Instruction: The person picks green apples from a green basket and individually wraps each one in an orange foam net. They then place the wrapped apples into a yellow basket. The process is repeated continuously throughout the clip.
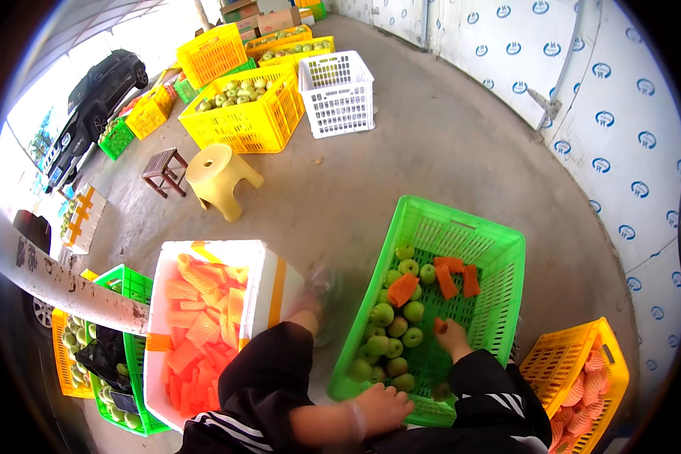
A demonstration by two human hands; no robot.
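Note:
A green plastic crate (499, 250) stands in front of me with several green apples (396, 327) along its left side. Orange foam net sleeves (448, 278) lie toward its far end, and one more sleeve (403, 290) rests on the apples. My right hand (454, 340) reaches down inside the crate, its fingers closed around a small reddish thing that I cannot make out. Over the crate's near left rim is my left hand (388, 408), fingers slightly bent and apart, with nothing visible in it. A white foam box (261, 303) at my left holds a heap of orange foam sleeves (204, 318).
At the lower right leans a yellow crate (613, 352) of pinkish foam-sleeved pieces. Fruit-filled crates sit beside a rusty white pole (68, 284) at left. Farther off are a yellow stool (218, 178), a small brown stool (163, 168), a yellow crate (261, 129) of apples and a white crate (340, 102).

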